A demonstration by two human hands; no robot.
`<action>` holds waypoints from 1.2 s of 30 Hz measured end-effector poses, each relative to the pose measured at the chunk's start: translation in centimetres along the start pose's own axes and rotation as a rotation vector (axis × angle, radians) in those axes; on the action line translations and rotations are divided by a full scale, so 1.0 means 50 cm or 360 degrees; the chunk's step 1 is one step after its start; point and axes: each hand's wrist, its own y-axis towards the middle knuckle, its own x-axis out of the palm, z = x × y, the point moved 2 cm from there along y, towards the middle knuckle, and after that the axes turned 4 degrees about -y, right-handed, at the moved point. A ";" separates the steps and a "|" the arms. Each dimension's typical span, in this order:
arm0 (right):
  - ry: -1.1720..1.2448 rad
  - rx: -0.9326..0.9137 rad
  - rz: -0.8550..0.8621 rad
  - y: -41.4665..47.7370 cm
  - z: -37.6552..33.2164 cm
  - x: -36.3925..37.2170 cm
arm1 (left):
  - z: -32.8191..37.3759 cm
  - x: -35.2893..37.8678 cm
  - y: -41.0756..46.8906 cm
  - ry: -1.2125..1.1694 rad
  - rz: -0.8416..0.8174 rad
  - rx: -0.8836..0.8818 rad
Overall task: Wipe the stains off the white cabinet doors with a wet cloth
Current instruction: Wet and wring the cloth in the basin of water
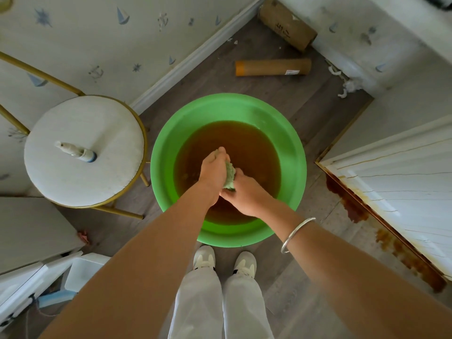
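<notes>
A green basin (288, 133) of murky brown water stands on the floor in front of my feet. Over the water both my hands grip a pale green cloth (230, 176), rolled up tight between them. My left hand (212, 171) holds its upper end and my right hand (242, 193), with a silver bangle on the wrist, holds its lower end. Only the middle of the cloth shows between the fists. A white cabinet door (401, 192) with brown stains along its lower edge is at the right.
A round white stool (80, 152) with gold legs stands left of the basin, a spray bottle (75, 151) lying on it. Two cardboard tubes (272, 67) lie on the floor beyond the basin. White furniture and a box sit at the lower left.
</notes>
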 end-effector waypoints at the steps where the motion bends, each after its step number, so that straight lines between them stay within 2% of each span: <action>1: 0.0168 0.0024 -0.0017 -0.006 0.000 -0.015 | 0.009 -0.002 -0.004 0.0070 -0.0077 0.0028; 3: 0.0419 0.0077 -0.0018 -0.031 -0.007 -0.049 | 0.030 -0.007 -0.011 0.0214 -0.0138 0.0144; 5: 0.0566 0.0112 0.0024 -0.049 -0.017 -0.079 | 0.056 -0.011 -0.024 0.0345 -0.0088 0.0299; 7: 0.0876 0.0230 0.0033 -0.069 -0.020 -0.104 | 0.084 -0.012 -0.044 0.0242 -0.0056 0.0366; 10: 0.1587 0.0371 -0.0257 -0.102 -0.043 -0.133 | 0.139 -0.006 -0.100 -0.0056 -0.0181 0.0307; 12: 0.1748 0.0300 -0.0466 -0.124 -0.068 -0.146 | 0.176 0.006 -0.139 -0.0018 -0.0344 0.0323; 14: 0.1741 0.0186 -0.0568 -0.148 -0.103 -0.166 | 0.216 0.015 -0.186 0.0170 -0.0454 0.0401; 16: 0.1623 0.0132 -0.0523 -0.164 -0.130 -0.184 | 0.245 0.018 -0.211 0.0320 -0.0526 0.0493; 19: 0.1145 0.0068 -0.0314 -0.195 -0.168 -0.205 | 0.271 0.011 -0.244 0.0501 -0.0448 0.0525; 23: -0.0252 -0.0293 0.0113 -0.218 -0.214 -0.220 | 0.281 0.011 -0.277 0.0323 -0.0073 0.0474; 24: -0.0451 -0.0351 0.0184 -0.228 -0.222 -0.219 | 0.282 0.013 -0.287 0.0320 0.0009 0.0469; 30: -0.0599 -0.0266 0.0353 -0.262 -0.234 -0.217 | 0.287 0.019 -0.313 0.0344 0.0346 0.0455; 36: -0.0605 -0.0173 0.0421 -0.264 -0.233 -0.222 | 0.303 0.022 -0.325 0.0319 0.0380 0.0480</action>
